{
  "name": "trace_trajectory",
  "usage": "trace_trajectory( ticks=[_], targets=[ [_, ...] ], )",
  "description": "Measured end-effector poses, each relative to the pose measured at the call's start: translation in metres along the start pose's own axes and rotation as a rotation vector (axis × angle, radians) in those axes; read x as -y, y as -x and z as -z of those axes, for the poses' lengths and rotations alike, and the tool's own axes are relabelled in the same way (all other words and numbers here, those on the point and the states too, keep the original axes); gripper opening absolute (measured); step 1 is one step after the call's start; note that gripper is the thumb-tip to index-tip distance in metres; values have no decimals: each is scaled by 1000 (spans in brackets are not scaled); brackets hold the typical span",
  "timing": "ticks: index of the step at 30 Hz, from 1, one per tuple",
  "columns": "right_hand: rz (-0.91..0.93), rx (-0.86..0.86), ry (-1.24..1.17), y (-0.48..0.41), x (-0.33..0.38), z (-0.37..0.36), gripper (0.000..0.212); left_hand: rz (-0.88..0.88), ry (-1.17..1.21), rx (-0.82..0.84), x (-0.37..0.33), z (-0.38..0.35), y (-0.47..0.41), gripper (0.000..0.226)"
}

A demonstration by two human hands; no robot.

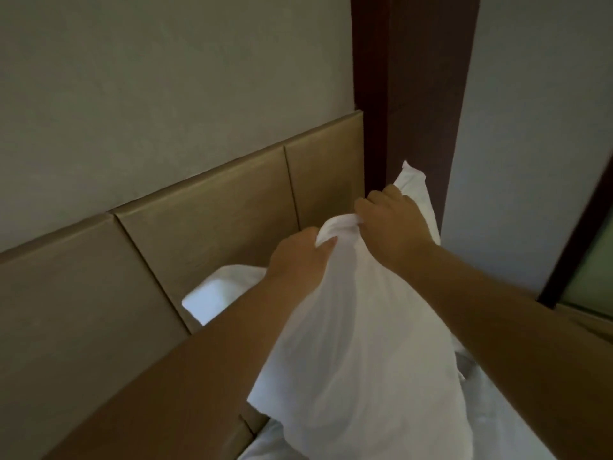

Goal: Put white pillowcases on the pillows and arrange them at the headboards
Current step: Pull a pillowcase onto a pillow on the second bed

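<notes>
A pillow in a white pillowcase (358, 343) hangs upright in front of me, held up above the bed. My left hand (298, 257) pinches the bunched top edge of the case from the left. My right hand (391, 224) grips the same top edge from the right, and a corner of white cloth sticks up behind it. A second white pillow (219, 293) lies against the tan padded headboard (205, 224), partly hidden behind my left forearm.
White bed linen (265, 446) shows at the bottom edge. A dark brown wooden post (414, 94) rises right of the headboard. A pale wall is above, and a dark-framed glass panel (583, 260) stands at far right.
</notes>
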State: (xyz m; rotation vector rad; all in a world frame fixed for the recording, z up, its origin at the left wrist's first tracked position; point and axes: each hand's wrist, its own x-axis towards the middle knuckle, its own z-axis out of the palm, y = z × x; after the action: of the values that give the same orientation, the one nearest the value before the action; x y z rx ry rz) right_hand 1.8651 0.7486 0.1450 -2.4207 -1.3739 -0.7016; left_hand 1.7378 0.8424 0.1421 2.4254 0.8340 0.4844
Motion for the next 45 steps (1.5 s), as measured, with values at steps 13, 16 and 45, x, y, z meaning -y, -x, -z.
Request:
trace_trajectory(
  ticks=[13, 16, 45],
  targets=[
    [-214, 264, -480, 17, 52, -59, 54, 138, -490, -28, 72, 40, -24, 39],
    [-160, 332, -513, 23, 72, -66, 53, 97, -645, -55, 86, 43, -21, 37],
    [-136, 1054, -181, 355, 133, -238, 28, 462, -385, 680, 269, -198, 234, 28]
  ],
)
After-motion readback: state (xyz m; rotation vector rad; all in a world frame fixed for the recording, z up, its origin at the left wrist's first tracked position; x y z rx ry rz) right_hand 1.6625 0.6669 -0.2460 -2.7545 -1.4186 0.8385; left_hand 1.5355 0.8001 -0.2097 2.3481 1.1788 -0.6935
